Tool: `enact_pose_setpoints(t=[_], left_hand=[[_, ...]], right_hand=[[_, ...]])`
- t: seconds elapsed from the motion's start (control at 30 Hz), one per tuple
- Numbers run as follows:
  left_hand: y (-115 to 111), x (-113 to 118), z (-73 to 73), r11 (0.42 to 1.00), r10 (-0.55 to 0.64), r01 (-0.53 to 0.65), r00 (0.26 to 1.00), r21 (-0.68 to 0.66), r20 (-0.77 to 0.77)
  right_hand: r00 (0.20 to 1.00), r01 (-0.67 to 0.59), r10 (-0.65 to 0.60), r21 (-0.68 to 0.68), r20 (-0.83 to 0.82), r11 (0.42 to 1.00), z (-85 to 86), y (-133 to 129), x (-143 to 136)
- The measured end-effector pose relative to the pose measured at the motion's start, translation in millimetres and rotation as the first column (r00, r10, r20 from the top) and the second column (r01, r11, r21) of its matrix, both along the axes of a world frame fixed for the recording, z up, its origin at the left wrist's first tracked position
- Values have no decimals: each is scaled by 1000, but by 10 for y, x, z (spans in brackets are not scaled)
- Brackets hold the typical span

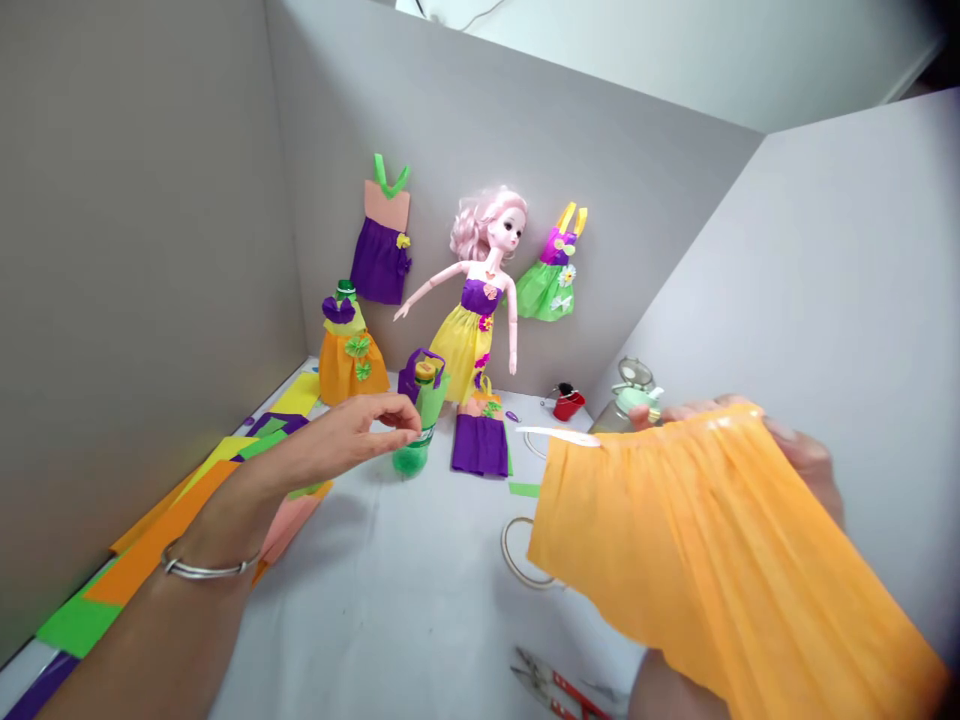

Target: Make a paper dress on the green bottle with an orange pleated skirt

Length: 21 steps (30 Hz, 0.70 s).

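An orange gathered doll skirt (697, 550) hangs from my right hand (806, 460), which grips its top edge from behind. The cloth hides most of those fingers. From the skirt's upper left corner a thin white strip (559, 435) sticks out toward the left. Held apart from the skirt, my left hand (367, 435) is closed, thumb and fingertips together in a pinch. Anything between those tips is too small to make out. Behind them stands a green bottle (411, 460) with a yellow cap, dressed in green and purple cloth.
A pink-haired doll (491, 250) stands at the back wall between two small hung dresses. Coloured cloth strips (172, 530) lie along the left wall. Red-handled snips (555, 690) are near the front, a hoop (521, 550) beyond them. A small red bucket (568, 404) sits behind.
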State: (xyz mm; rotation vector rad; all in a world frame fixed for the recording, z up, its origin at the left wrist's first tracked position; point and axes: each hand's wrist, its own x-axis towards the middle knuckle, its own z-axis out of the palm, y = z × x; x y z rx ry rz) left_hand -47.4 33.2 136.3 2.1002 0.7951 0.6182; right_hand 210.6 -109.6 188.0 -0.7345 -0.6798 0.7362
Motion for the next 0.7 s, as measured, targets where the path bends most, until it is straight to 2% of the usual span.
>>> enact_pose_setpoints(t=[0.07, 0.13, 0.2, 0.33, 0.47, 0.57, 0.7], left_hand=[[-116, 122, 18, 999, -18, 22, 995, -37, 101], [-250, 253, 20, 998, 15, -2, 976, -60, 216], [-378, 372, 8, 997, 34, -8, 947, -81, 320], [-543, 534, -49, 972, -46, 115, 946, -202, 320], [-562, 618, -131, 934, -140, 232, 938, -273, 318], [-529, 641, -171, 918, -163, 267, 927, -293, 337], [-460, 613, -169, 899, -184, 309, 910, -311, 372]], right_hand=[[1000, -11, 11, 19, 5, 1000, -6, 7, -25], [999, -26, 25, 21, 45, 999, -15, 17, 23], [991, -101, 100, -3, 94, 995, -28, 27, 106], [964, -240, 239, -4, 113, 971, -63, 43, 239], [947, -288, 296, -78, 122, 954, -84, 60, 252], [965, -237, 243, -73, 95, 969, -51, 67, 130], [1000, -11, 10, 29, 27, 1000, 19, 63, -127]])
